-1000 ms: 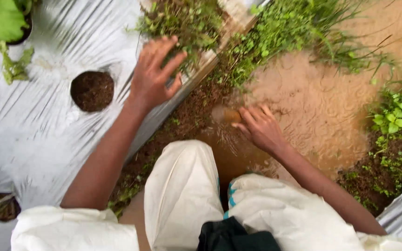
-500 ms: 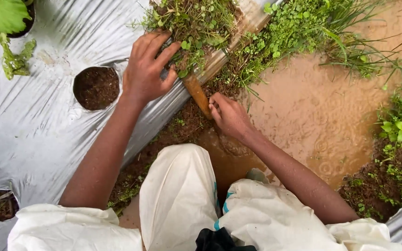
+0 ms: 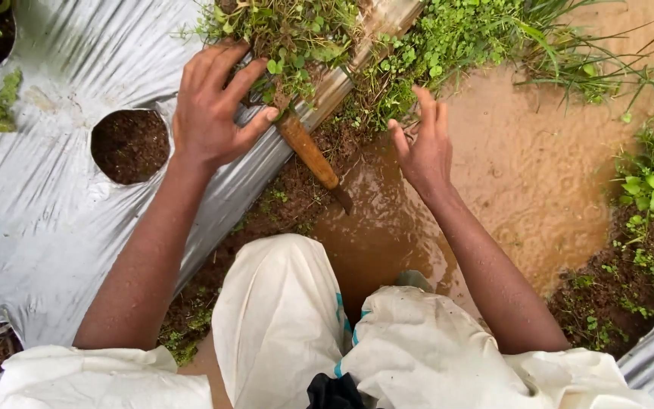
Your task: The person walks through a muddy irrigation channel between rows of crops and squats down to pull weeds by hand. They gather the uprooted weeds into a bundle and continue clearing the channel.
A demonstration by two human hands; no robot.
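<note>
Grip, left hand (image 3: 210, 113): fingers spread flat, palm down, pressing the edge of a tangled clump of pulled green weeds with soil-caked roots (image 3: 289, 38); nothing enclosed. Grip, right hand (image 3: 421, 148): open, fingers extended upward, empty, hovering beside low green weeds at the bed edge (image 3: 448, 45).

Tool: brown wooden-handled knife (image 3: 308, 151), lying slanted between both hands, partly under the clump, blade tip toward muddy water; held by neither hand.

Handling note: weeds likely lift best gripped low at the roots, clump held steady, fingers kept off the blade.

Surface: silver plastic mulch sheet (image 3: 54, 227) with round soil-filled planting hole (image 3: 130, 145); brown puddled furrow (image 3: 524, 174).
</note>
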